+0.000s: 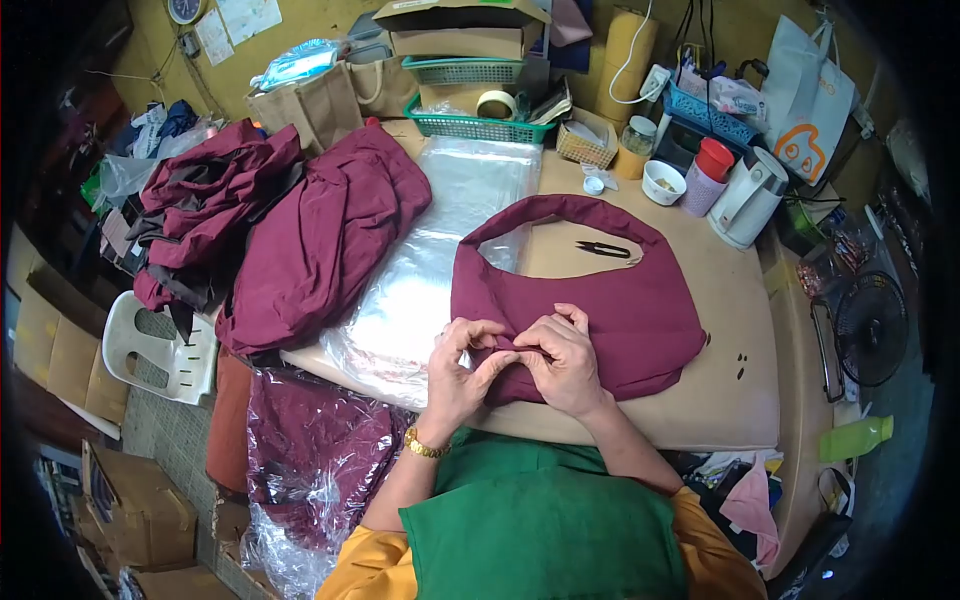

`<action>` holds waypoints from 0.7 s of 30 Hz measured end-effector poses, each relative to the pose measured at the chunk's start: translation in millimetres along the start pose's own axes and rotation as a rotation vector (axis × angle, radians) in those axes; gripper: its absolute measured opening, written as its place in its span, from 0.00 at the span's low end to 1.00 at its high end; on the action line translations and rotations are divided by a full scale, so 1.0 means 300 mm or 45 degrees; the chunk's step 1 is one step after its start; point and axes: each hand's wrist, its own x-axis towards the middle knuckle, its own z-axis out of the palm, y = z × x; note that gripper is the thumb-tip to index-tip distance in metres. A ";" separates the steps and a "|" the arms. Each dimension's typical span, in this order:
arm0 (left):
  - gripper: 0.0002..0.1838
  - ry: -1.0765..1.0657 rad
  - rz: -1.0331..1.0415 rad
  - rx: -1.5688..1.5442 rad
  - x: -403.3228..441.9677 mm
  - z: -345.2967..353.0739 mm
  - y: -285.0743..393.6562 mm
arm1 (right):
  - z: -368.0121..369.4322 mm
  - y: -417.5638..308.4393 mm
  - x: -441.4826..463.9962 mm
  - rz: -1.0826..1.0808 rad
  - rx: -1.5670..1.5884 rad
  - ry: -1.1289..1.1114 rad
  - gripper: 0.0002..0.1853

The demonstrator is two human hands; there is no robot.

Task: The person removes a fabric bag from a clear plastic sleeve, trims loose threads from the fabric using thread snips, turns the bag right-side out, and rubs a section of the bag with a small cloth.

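A maroon cloth shoulder bag lies flat on the tan table, its wide strap looping away from me. My left hand pinches the fabric at the bag's near left part, thumb and fingers pressed together. Right beside it, my right hand is closed on the same fold of cloth, and the two thumbs almost meet. What exactly lies between the fingertips, apart from cloth, is too small to make out. Black thread snips rest on the table inside the strap's loop.
Clear plastic sleeves lie left of the bag, with a heap of maroon bags beyond. Along the back stand a green basket, a glass jar, a white bowl and a kettle. Wrapped maroon goods hang at the near left.
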 end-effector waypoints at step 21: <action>0.11 -0.106 0.015 0.035 -0.001 -0.032 0.059 | -0.009 -0.001 -0.001 0.009 0.107 0.043 0.06</action>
